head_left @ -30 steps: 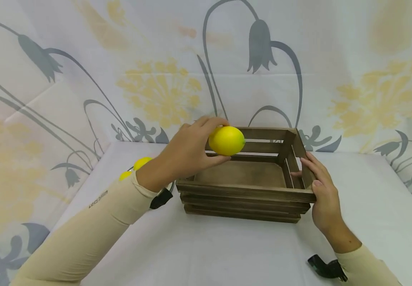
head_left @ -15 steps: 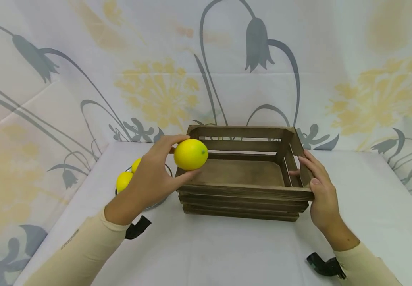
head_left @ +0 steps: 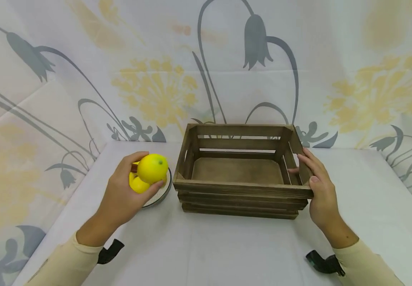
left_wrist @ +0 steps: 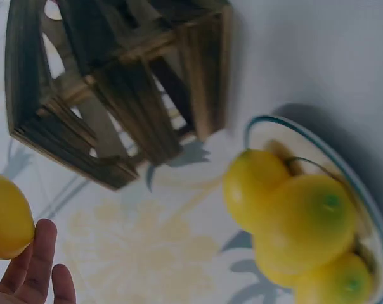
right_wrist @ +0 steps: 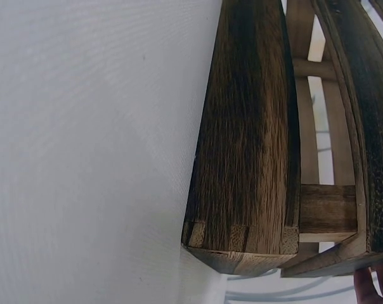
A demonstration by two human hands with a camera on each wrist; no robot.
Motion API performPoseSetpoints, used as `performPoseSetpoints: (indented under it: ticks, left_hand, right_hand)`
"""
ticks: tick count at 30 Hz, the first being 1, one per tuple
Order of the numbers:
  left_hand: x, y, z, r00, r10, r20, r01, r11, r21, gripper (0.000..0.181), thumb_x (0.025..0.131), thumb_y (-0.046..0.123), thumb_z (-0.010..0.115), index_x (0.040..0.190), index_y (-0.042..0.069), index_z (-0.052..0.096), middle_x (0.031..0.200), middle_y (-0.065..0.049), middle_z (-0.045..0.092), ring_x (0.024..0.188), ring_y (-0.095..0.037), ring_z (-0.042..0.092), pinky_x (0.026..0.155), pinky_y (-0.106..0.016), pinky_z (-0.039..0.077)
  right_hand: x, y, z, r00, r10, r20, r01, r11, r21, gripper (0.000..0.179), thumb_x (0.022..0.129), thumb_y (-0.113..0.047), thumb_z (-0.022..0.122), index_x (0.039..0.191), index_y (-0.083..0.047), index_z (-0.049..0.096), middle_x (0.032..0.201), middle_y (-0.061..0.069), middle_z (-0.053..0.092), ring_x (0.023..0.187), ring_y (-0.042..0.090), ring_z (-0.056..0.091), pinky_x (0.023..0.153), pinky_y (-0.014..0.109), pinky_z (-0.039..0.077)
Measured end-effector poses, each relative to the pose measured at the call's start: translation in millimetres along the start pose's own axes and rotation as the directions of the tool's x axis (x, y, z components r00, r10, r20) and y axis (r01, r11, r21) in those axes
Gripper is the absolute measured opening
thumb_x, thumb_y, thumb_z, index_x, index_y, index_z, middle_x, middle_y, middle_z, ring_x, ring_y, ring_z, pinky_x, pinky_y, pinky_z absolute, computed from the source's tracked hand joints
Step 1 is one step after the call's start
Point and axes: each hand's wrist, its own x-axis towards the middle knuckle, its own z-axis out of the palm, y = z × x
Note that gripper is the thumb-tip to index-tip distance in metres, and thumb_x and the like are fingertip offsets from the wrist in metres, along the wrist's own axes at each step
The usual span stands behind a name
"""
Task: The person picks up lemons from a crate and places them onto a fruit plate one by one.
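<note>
My left hand [head_left: 124, 194] pinches a yellow lemon [head_left: 152, 168] between thumb and fingers, above a round plate [head_left: 164, 194] with a dark rim. More lemons [left_wrist: 305, 215] lie on that plate, seen in the left wrist view; the hand and held lemon hide part of them in the head view. A brown slatted wooden crate [head_left: 241, 190] stands to the right of the plate, its inside bare. My right hand [head_left: 324, 190] grips the crate's right end, thumb on the outside and fingers at the handle opening. Only its fingertips [right_wrist: 366, 288] show in the right wrist view.
Both things stand on a table with a white cloth [head_left: 227, 250]. Behind rises a backdrop with grey and yellow flower print [head_left: 256, 43]. A black wrist camera mount [head_left: 111, 251] sits by each sleeve.
My left hand has carried the lemon from over the crate leftward and down to over the plate. The right hand stays at the crate's right end.
</note>
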Motion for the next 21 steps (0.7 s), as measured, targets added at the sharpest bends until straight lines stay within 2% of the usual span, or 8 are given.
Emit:
performPoseSetpoints:
  ticks: [4,7,11,15,18,21]
  left_hand:
    - [-8.9,-16.8,-6.0,0.991,-0.132,-0.007,0.132,0.991,-0.004,0.069,0.07,0.022,0.079,0.128,0.014,0.043,0.11,-0.001,0.055,0.087,-0.009,0.045,0.064,-0.019,0.041]
    - [-13.0,-29.5,-10.2,0.981,-0.195,-0.015,0.195,0.981,0.005,0.067,0.073,0.025,0.077,0.129,0.014,0.042,0.112,-0.001,0.055,0.087,-0.01,0.044,0.066,-0.02,0.038]
    - [-15.6,-44.8,-14.7,0.972,-0.233,-0.015,0.234,0.972,0.028,0.064,0.077,0.026,0.073,0.131,0.014,0.04,0.118,-0.003,0.053,0.088,-0.012,0.045,0.065,-0.018,0.037]
    - [-20.0,-57.4,-16.4,0.96,-0.28,0.009,0.279,0.958,0.06,0.063,0.08,0.03,0.07,0.133,0.013,0.039,0.122,-0.005,0.051,0.088,-0.016,0.045,0.061,-0.016,0.039]
    - [-22.7,-66.1,-16.8,0.951,-0.308,0.028,0.305,0.949,0.084,0.063,0.081,0.032,0.068,0.133,0.01,0.039,0.125,-0.008,0.05,0.089,-0.02,0.047,0.065,-0.019,0.04]
    - [-22.0,-74.5,-16.4,0.944,-0.325,0.052,0.317,0.942,0.113,0.064,0.083,0.035,0.066,0.133,0.008,0.039,0.126,-0.011,0.048,0.091,-0.024,0.049,0.074,-0.028,0.04]
  right_hand:
    - [1.6,-1.3,0.3,1.0,-0.001,-0.005,0.001,1.0,-0.007,0.044,0.098,-0.014,0.026,0.128,0.012,0.045,0.145,0.02,0.032,0.094,0.005,0.062,0.112,0.026,0.018]
    - [3.0,-1.7,0.5,1.0,-0.013,-0.002,0.013,1.0,0.002,0.044,0.098,-0.014,0.026,0.128,0.013,0.044,0.144,0.021,0.032,0.093,0.006,0.062,0.111,0.026,0.019]
    - [5.1,-1.8,-0.1,0.999,-0.041,-0.008,0.041,0.999,-0.026,0.044,0.099,-0.013,0.024,0.127,0.013,0.044,0.144,0.022,0.033,0.093,0.006,0.061,0.112,0.028,0.019]
    - [3.5,-1.8,-0.6,1.0,-0.007,-0.005,0.007,1.0,-0.015,0.044,0.098,-0.013,0.025,0.128,0.012,0.044,0.144,0.022,0.032,0.098,0.006,0.061,0.112,0.026,0.019]
    - [1.5,-1.9,-0.3,1.0,0.015,-0.002,-0.015,1.0,-0.009,0.044,0.098,-0.014,0.025,0.128,0.011,0.044,0.144,0.022,0.031,0.097,0.006,0.061,0.111,0.025,0.019]
    - [1.6,-2.0,-0.2,1.0,0.009,0.005,-0.009,1.0,0.004,0.044,0.098,-0.014,0.025,0.129,0.012,0.044,0.144,0.023,0.031,0.093,0.005,0.062,0.111,0.025,0.019]
